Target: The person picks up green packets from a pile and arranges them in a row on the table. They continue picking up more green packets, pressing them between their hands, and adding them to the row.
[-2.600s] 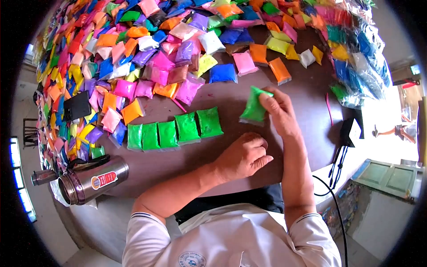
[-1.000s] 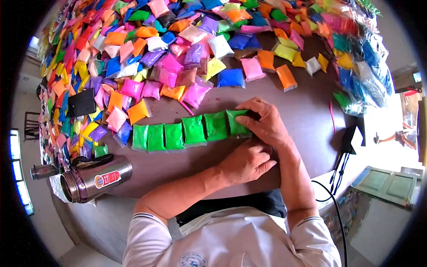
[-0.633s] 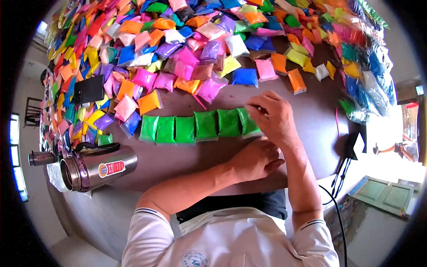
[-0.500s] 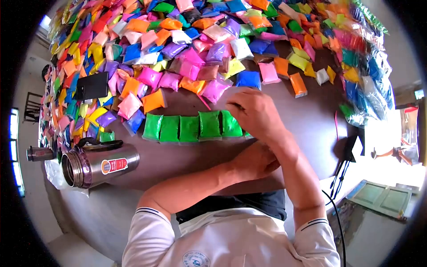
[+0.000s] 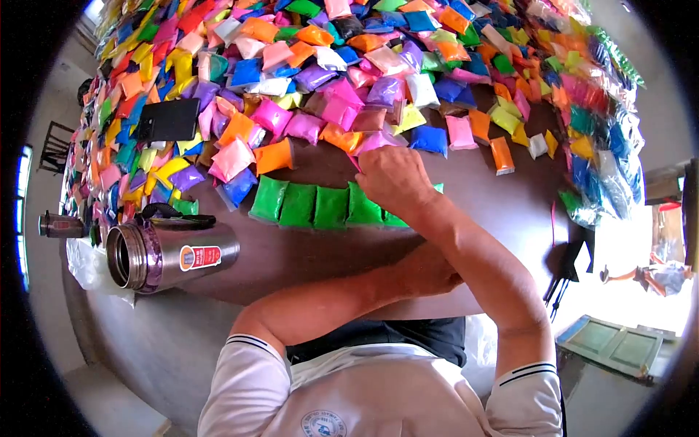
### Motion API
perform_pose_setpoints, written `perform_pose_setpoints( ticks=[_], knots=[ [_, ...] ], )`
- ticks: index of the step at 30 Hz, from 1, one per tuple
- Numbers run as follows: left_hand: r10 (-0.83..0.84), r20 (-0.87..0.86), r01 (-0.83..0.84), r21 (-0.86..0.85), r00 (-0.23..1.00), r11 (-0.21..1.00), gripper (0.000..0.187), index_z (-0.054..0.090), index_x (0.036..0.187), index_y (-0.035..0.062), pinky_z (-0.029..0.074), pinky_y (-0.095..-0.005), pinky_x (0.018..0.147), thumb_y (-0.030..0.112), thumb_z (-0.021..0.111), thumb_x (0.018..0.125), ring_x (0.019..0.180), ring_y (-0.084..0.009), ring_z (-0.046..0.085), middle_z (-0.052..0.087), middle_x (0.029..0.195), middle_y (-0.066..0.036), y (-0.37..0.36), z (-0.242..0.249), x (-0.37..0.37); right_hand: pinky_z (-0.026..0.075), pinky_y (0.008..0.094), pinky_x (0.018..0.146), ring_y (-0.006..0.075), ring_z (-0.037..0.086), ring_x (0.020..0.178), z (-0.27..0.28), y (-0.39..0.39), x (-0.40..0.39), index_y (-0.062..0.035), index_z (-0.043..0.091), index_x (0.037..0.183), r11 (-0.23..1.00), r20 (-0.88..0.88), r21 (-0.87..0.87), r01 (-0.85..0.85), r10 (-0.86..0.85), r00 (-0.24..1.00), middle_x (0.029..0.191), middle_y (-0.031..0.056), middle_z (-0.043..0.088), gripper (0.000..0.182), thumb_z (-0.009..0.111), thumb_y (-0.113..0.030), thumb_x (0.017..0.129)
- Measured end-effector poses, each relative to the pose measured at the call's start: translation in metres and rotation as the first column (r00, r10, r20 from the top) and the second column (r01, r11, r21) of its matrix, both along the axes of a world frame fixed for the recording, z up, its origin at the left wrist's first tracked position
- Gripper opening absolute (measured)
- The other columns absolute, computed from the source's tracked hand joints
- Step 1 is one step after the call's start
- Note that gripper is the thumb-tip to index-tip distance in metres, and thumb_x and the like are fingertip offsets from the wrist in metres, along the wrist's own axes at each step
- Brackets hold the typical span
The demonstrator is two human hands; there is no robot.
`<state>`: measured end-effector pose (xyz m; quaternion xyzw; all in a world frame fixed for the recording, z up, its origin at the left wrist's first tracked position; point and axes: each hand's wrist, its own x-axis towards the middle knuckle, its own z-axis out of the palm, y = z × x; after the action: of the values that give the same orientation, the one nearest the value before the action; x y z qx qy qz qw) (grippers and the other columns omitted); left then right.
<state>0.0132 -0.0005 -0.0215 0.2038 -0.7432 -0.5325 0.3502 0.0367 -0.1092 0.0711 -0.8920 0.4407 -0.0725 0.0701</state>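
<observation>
My right hand (image 5: 393, 175) reaches over the right part of a row of green packets (image 5: 298, 204). Its fingers are curled down beside a thin pinkish-red strip (image 5: 354, 162) near a pink packet (image 5: 382, 140), and the fingertips are hidden. Below the right forearm, close to the table's near edge, my left hand (image 5: 431, 271) rests in shadow with its fingers curled in. What it holds, if anything, is hidden. The green packets lie side by side, and the right hand and forearm cover part of the row.
A large heap of coloured packets (image 5: 313, 73) spreads over the far side of the brown table (image 5: 502, 218). A black flat object (image 5: 169, 119) lies on it. An open steel flask (image 5: 175, 255) lies at left. Clear bags (image 5: 611, 175) hang at right.
My right hand has moved left, from the right end of the green row to the thin strip. The left hand stays low by the table edge. The whole view has shifted slightly.
</observation>
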Motion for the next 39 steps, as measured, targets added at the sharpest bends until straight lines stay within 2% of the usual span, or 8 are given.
perform_pose_setpoints(
  ticks=[5, 9, 10, 13, 22, 30, 36, 39],
  knots=[
    [-0.086, -0.478, 0.384, 0.571, 0.874, 0.726, 0.019, 0.054, 0.110, 0.0078, 0.040, -0.0367, 0.097, 0.007, 0.052, 0.092, 0.109, -0.0233, 0.052, 0.057, 0.111, -0.012, 0.007, -0.026, -0.011, 0.053, 0.0452, 0.069, 0.0354, 0.065, 0.071, -0.005, -0.007, 0.004, -0.0025, 0.064, 0.073, 0.999, -0.016, 0.016, 0.029, -0.029, 0.999, 0.070, 0.0193, 0.065, 0.019, 0.063, -0.022, 0.074],
    [0.020, -0.276, 0.029, 0.172, 0.961, 0.985, 0.017, 0.058, 0.102, 0.0053, 0.041, -0.0402, 0.092, 0.007, 0.056, 0.085, 0.103, -0.0300, 0.055, 0.060, 0.102, -0.016, -0.005, 0.041, 0.014, 0.051, 0.0443, 0.067, 0.0352, 0.064, 0.071, 0.007, -0.011, -0.003, -0.0053, 0.064, 0.073, 0.999, 0.059, 0.037, 0.027, -0.029, 0.998, 0.069, 0.0175, 0.064, 0.014, 0.061, -0.019, 0.071],
    [0.122, -0.182, -0.146, -0.123, 0.976, 0.982, 0.019, 0.059, 0.100, 0.0044, 0.041, -0.0429, 0.090, 0.007, 0.057, 0.082, 0.101, -0.0345, 0.055, 0.060, 0.099, -0.018, -0.007, 0.052, 0.021, 0.050, 0.0439, 0.065, 0.0352, 0.064, 0.071, 0.012, -0.010, -0.006, -0.0058, 0.064, 0.073, 0.995, 0.106, 0.099, 0.029, -0.040, 0.994, 0.069, 0.0167, 0.064, 0.013, 0.060, -0.018, 0.071],
    [0.180, -0.158, -0.219, -0.288, 0.971, 0.932, 0.014, 0.061, 0.093, 0.0020, 0.043, -0.0451, 0.087, 0.009, 0.058, 0.080, 0.094, -0.0366, 0.057, 0.062, 0.092, -0.020, -0.009, 0.057, 0.025, 0.048, 0.0410, 0.063, 0.0339, 0.061, 0.066, 0.020, -0.014, -0.021, -0.0031, 0.060, 0.074, 0.979, 0.202, 0.201, 0.030, -0.071, 0.977, 0.070, 0.0156, 0.062, 0.013, 0.058, -0.016, 0.074],
    [0.088, 0.310, 0.002, -0.280, 0.947, 0.960, 0.016, 0.059, 0.089, 0.0017, 0.044, -0.0478, 0.079, 0.016, 0.058, 0.081, 0.087, -0.0398, 0.057, 0.060, 0.087, -0.020, -0.014, 0.039, 0.012, 0.046, 0.0314, 0.057, 0.0139, 0.057, 0.063, 0.025, -0.012, -0.067, 0.0005, 0.062, 0.092, 0.757, 0.490, 0.641, -0.131, -0.272, 0.828, 0.069, 0.0073, 0.060, 0.016, 0.055, -0.013, 0.088],
    [0.195, 0.087, -0.162, -0.293, 0.977, 0.942, 0.019, 0.055, 0.073, 0.0008, 0.046, -0.0452, 0.070, 0.014, 0.067, 0.078, 0.076, -0.0369, 0.056, 0.056, 0.076, -0.018, -0.008, 0.048, 0.019, 0.043, 0.0205, 0.058, 0.0056, 0.052, 0.066, 0.003, 0.002, -0.115, -0.0030, 0.058, 0.117, 0.669, 0.717, 0.665, -0.331, -0.447, 0.535, 0.076, -0.0002, 0.060, 0.026, 0.057, -0.015, 0.093],
    [0.191, 0.091, -0.159, -0.284, 0.977, 0.946, 0.020, 0.058, 0.068, -0.0002, 0.049, -0.0406, 0.069, 0.012, 0.066, 0.081, 0.077, -0.0331, 0.060, 0.061, 0.081, -0.015, -0.007, 0.056, 0.018, 0.043, 0.0217, 0.058, 0.0069, 0.052, 0.066, -0.008, 0.016, -0.165, -0.0011, 0.058, 0.115, 0.798, 0.818, 0.571, -0.195, -0.533, 0.216, 0.081, 0.0021, 0.064, 0.026, 0.056, -0.017, 0.095],
    [0.187, 0.109, -0.147, -0.300, 0.976, 0.942, 0.020, 0.059, 0.069, -0.0005, 0.049, -0.0394, 0.072, 0.014, 0.067, 0.081, 0.078, -0.0321, 0.060, 0.062, 0.084, -0.016, -0.009, 0.051, 0.018, 0.043, 0.0229, 0.057, 0.0080, 0.053, 0.065, -0.007, 0.023, -0.193, -0.0001, 0.059, 0.111, 0.761, 0.761, 0.594, 0.261, -0.637, 0.123, 0.080, 0.0032, 0.062, 0.021, 0.056, -0.012, 0.093]
  ],
)
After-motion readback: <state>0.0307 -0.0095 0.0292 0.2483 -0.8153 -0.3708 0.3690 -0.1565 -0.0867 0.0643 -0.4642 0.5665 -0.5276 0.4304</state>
